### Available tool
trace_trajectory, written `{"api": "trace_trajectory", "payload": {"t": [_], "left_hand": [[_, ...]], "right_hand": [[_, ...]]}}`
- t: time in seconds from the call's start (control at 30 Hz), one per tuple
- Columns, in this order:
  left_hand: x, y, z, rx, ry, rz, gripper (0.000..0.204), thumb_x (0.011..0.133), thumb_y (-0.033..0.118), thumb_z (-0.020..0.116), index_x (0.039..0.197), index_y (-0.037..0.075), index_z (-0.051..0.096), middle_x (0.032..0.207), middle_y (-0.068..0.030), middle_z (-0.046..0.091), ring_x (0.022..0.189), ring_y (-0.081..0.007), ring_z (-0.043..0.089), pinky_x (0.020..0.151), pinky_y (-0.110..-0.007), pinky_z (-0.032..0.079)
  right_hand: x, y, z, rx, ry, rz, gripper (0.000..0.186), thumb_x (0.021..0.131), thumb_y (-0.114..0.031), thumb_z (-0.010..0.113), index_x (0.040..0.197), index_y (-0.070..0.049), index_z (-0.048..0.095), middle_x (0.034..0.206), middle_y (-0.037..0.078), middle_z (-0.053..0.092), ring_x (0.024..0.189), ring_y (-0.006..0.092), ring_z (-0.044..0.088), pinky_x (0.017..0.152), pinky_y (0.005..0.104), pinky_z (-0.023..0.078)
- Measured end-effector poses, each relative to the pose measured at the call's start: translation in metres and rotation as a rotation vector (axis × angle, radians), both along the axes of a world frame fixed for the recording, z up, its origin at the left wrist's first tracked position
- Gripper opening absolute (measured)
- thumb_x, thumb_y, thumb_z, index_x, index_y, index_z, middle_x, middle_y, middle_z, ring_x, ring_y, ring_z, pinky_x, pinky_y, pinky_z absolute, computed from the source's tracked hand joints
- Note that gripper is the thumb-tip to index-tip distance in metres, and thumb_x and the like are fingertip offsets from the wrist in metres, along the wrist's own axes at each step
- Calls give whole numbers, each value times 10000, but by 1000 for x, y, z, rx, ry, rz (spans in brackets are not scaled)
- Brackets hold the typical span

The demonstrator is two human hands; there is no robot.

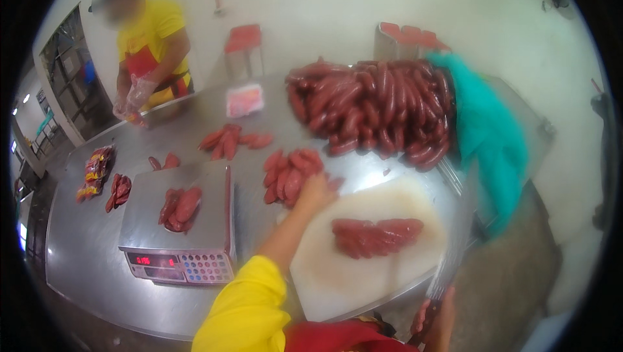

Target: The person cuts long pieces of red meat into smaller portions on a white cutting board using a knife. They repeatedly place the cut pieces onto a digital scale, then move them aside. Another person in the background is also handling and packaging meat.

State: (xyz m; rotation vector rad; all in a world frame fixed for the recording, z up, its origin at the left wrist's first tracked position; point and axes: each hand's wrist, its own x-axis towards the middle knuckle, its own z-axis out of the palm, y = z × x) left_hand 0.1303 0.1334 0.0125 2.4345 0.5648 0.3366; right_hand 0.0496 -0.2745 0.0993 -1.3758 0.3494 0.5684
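My left hand [317,194] reaches over the cutting board's far left corner and touches the right side of a heap of short red sausages [292,173]. Its fingers are partly hidden and blurred, so whether they grip one is unclear. Low at the right, my right hand [439,323] is wrapped round the dark handle of a long knife [454,248]. The blade points up and away, beside the board's right edge. On the white cutting board [324,277], a row of red sausages [376,238] lies side by side.
A big mound of linked sausages [383,105] sits behind the board, with a green cloth [490,138] at its right. Left stands a scale [178,222] bearing sausages. Sausage packs [96,173] lie farther left on the steel table [78,248]. Across it, a gloved person [152,47] works.
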Motion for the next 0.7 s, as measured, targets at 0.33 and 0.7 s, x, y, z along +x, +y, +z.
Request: {"api": "trace_trajectory", "payload": {"t": [0.33,0.7], "left_hand": [[28,-6,13,-190,275,157,478,742,144,668,1153,-14,481,1250,-264,494,1239,-404,435,988,-498,404],[-24,36,-7,144,148,575,421,725,139,685,1103,56,519,1145,-214,529,1116,-395,505,925,-509,428]], "right_hand": [[-14,-11,15,-179,125,-256,629,858,-733,359,758,-130,505,465,7,414,342,159,384,326,278,310],[-4,-5,16,-84,119,-149,576,894,-679,371,788,-132,517,488,6,444,350,136,387,332,260,316]]}}
